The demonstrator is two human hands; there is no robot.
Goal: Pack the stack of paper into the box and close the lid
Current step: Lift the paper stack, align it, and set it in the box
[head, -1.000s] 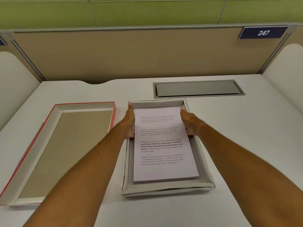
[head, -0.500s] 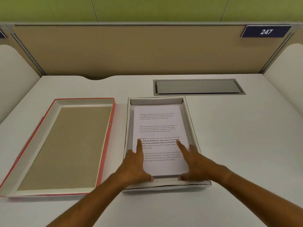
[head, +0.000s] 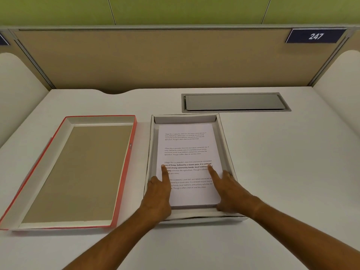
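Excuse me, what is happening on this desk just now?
A person is packing a stack of paper into a white box. The stack already lies inside it. The left hand and the right hand rest flat on the top sheet, index fingers stretched forward. The red-edged lid lies upside down on the desk, to the left of the box, not yet on.

Left hand (head: 158,193) & right hand (head: 231,189) cover the paper stack (head: 188,152)'s near corners + bits of printed text; small print unreadable. Both forearms cut off at bottom edge. Lid (head: 68,172)'s near-left corner clipped by left edge.
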